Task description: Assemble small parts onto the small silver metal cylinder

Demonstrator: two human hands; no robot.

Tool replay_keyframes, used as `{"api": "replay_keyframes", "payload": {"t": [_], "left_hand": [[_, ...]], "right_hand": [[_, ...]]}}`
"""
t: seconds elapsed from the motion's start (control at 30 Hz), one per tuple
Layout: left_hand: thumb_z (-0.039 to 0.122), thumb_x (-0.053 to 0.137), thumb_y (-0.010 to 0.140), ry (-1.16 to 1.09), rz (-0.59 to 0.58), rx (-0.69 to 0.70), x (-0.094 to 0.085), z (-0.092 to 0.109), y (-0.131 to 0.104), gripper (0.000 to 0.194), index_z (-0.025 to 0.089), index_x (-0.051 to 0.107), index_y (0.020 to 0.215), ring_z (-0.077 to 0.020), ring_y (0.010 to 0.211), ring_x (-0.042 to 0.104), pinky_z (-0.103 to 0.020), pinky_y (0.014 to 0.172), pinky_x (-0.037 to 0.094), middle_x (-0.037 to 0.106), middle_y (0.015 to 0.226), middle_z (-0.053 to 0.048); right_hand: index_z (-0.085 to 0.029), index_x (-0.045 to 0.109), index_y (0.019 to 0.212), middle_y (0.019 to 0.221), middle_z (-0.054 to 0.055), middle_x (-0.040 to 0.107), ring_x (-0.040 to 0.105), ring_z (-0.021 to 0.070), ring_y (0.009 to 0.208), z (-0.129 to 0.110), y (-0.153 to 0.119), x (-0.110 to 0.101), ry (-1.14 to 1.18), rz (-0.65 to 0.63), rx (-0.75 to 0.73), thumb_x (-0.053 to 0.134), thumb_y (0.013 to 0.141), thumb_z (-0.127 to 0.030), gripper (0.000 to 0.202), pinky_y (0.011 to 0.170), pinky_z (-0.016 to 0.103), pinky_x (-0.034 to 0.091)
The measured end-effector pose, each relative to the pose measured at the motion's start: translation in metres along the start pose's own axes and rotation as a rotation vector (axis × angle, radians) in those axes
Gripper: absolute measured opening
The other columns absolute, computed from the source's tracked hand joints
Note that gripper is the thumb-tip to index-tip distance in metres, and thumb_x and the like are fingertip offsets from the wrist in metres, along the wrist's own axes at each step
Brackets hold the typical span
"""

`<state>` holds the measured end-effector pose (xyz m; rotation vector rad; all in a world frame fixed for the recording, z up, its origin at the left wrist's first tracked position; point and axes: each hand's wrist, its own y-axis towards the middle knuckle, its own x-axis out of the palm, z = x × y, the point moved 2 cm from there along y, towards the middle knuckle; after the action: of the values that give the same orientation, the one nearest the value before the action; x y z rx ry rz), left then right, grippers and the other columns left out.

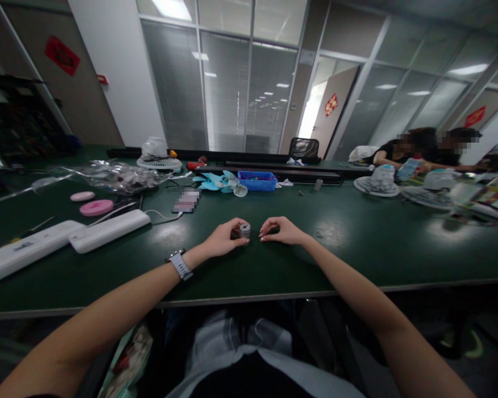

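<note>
Between the thumb and fingers of my left hand (226, 237) is a small grey metal cylinder (244, 229), upright, with a dark hole in its top. A watch with a pale strap (180, 264) is on my left wrist. Just to the right of the cylinder, apart from it, is my right hand (280, 230). Its fingers are bent in toward the thumb in a pinch, and anything between the fingertips is too small to make out. Both hands are over the green table (249, 273), near its front edge.
White power strips (112, 229), a phone (186, 201) on a cable and a pink disc (97, 208) are on the left. Farther back are light-blue fan blades (216, 181), a blue bin (256, 181) and black bars. At the far right people sit beside fan parts (377, 181).
</note>
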<state>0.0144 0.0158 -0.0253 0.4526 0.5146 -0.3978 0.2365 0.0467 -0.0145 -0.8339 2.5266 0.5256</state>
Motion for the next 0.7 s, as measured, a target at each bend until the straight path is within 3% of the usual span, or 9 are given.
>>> {"api": "replay_keyframes", "payload": {"t": [0.13,0.2,0.37,0.7], "left_hand": [[0.029,0.067,0.074,-0.012,-0.006,0.013,0.001,0.000,0.000,0.041,0.020,0.054,0.111,-0.0191,0.092,0.061,-0.035,0.082,0.050,0.063,0.104,-0.005],[0.029,0.067,0.074,-0.015,-0.002,0.012,0.001,0.000,0.000,0.041,0.020,0.054,0.112,-0.0193,0.092,0.061,-0.036,0.082,0.050,0.063,0.104,-0.006],[0.033,0.070,0.072,-0.009,0.020,0.011,0.004,-0.002,0.001,0.048,0.018,0.053,0.114,-0.0202,0.091,0.062,-0.036,0.080,0.051,0.063,0.104,-0.008],[0.035,0.068,0.074,0.028,-0.004,0.055,0.005,0.006,-0.002,0.043,0.018,0.054,0.111,-0.0186,0.085,0.063,-0.032,0.076,0.051,0.065,0.098,-0.006]], "right_hand": [[-0.017,0.056,0.101,0.088,0.007,0.074,0.070,0.0200,0.086,-0.014,0.006,0.007,0.048,0.324,-0.105,0.074,0.068,-0.032,0.041,0.086,0.039,0.053],[-0.019,0.053,0.103,0.091,0.007,0.074,0.070,0.0202,0.089,-0.022,0.010,0.015,0.105,0.386,-0.151,0.072,0.071,-0.031,0.040,0.085,0.038,0.053],[-0.020,0.053,0.103,0.090,0.005,0.074,0.070,0.0211,0.091,-0.034,0.016,0.034,0.122,0.349,-0.210,0.069,0.075,-0.029,0.034,0.085,0.037,0.053],[-0.018,0.058,0.096,0.086,0.005,0.072,0.070,0.0203,0.087,-0.036,0.015,0.037,0.047,0.296,-0.222,0.070,0.073,-0.035,0.031,0.084,0.035,0.052]]}}
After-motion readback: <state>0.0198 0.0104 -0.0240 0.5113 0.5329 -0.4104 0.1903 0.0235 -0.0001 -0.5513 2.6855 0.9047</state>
